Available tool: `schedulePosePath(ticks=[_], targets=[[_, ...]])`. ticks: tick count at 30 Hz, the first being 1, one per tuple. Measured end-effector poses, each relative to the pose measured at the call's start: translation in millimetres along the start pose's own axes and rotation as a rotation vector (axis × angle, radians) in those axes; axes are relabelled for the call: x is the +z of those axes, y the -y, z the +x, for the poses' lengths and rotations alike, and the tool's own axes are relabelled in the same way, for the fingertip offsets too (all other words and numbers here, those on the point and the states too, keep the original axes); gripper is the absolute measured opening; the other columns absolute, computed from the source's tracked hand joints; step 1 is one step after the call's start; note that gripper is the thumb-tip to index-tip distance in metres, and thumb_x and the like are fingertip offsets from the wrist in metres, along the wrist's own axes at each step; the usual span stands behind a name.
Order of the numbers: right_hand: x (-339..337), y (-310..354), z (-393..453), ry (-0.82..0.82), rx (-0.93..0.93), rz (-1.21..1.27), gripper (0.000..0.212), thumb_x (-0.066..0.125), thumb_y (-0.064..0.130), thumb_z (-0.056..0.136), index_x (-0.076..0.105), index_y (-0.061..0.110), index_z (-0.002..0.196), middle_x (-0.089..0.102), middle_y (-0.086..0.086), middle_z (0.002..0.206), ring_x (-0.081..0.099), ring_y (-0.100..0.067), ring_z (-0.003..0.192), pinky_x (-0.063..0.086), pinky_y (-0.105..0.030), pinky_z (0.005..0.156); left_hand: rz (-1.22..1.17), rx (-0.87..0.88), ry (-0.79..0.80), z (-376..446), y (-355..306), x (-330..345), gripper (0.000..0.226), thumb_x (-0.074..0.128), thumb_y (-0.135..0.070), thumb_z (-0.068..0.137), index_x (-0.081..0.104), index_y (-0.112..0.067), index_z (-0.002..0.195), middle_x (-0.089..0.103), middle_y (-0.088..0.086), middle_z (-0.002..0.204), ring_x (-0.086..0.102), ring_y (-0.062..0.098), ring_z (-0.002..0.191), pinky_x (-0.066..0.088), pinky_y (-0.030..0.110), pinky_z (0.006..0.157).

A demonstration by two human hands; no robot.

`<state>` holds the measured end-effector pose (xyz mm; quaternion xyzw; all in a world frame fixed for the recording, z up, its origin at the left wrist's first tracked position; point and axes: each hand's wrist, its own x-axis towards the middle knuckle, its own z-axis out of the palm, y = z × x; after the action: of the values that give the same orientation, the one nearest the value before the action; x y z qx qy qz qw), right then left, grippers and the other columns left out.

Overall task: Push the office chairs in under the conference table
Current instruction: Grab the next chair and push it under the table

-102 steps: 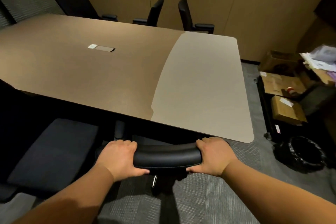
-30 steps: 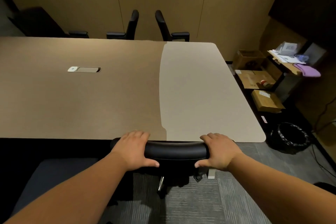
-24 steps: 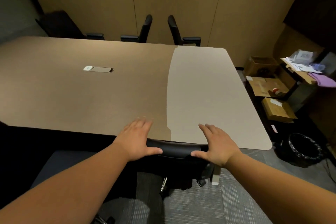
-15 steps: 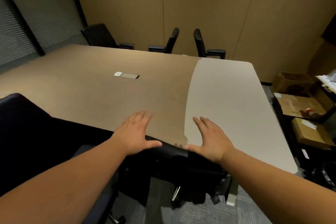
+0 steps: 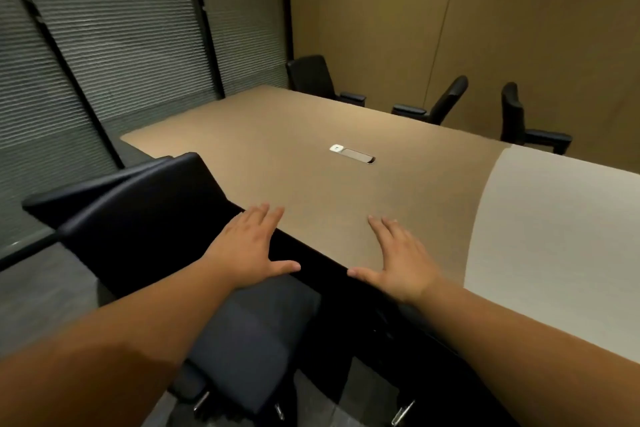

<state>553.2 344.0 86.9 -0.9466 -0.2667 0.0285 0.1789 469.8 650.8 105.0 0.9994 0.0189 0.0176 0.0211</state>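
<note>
Left hand [image 5: 247, 250] flat and spread wide, fingers straight, thumb out, holding nothing, over the near edge of the conference table [image 5: 311, 184]. Right hand [image 5: 401, 260] likewise flat and empty, fingers extended above the tabletop (contact with the surface cannot be told). Below and left, an office chair [image 5: 145, 215] standing turned at an angle, dark seat mostly out from the table edge. Along the far side, three more black chairs [image 5: 446, 102] drawn close. Cable port [image 5: 351, 153] set mid-table.

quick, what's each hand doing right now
Left hand: open, fingers straight, holding nothing.
Right hand: open, fingers straight, holding nothing.
</note>
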Motion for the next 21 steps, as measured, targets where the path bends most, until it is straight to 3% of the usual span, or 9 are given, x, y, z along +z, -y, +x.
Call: schedulePosePath(ticks=[6, 12, 21], targets=[[45, 88, 78, 0.048, -0.065, 0.009, 0.128, 0.029, 0.105, 0.060, 0.002, 0.036, 0.163, 0.011, -0.005, 0.172, 0.008, -0.023, 0.158, 0.009, -0.042, 0.126, -0.013, -0.113, 0.011, -2, 119, 1, 0.135, 0.018, -0.111, 0.058, -0.006, -0.031, 0.164, 0.003, 0.004, 0.174, 0.001, 0.025, 0.159, 0.007, 0.044, 0.128], [90, 167, 153, 0.125, -0.097, 0.015, 0.120, 0.041, 0.098, 0.068, 0.002, 0.036, 0.164, 0.009, -0.003, 0.173, 0.008, -0.023, 0.158, 0.009, -0.041, 0.126, -0.006, -0.224, 0.046, 6, 243, 7, 0.133, 0.023, -0.109, 0.059, -0.004, -0.032, 0.164, 0.006, 0.006, 0.174, 0.004, 0.028, 0.159, 0.010, 0.045, 0.128], [170, 256, 253, 0.186, -0.146, 0.047, 0.129, 0.026, 0.110, 0.058, 0.006, 0.038, 0.162, 0.017, -0.003, 0.171, 0.016, -0.024, 0.156, 0.016, -0.042, 0.124, -0.038, -0.418, 0.145, 7, 411, 47, 0.138, 0.021, -0.113, 0.054, -0.003, -0.034, 0.164, 0.004, 0.008, 0.174, 0.003, 0.031, 0.159, 0.011, 0.048, 0.127]])
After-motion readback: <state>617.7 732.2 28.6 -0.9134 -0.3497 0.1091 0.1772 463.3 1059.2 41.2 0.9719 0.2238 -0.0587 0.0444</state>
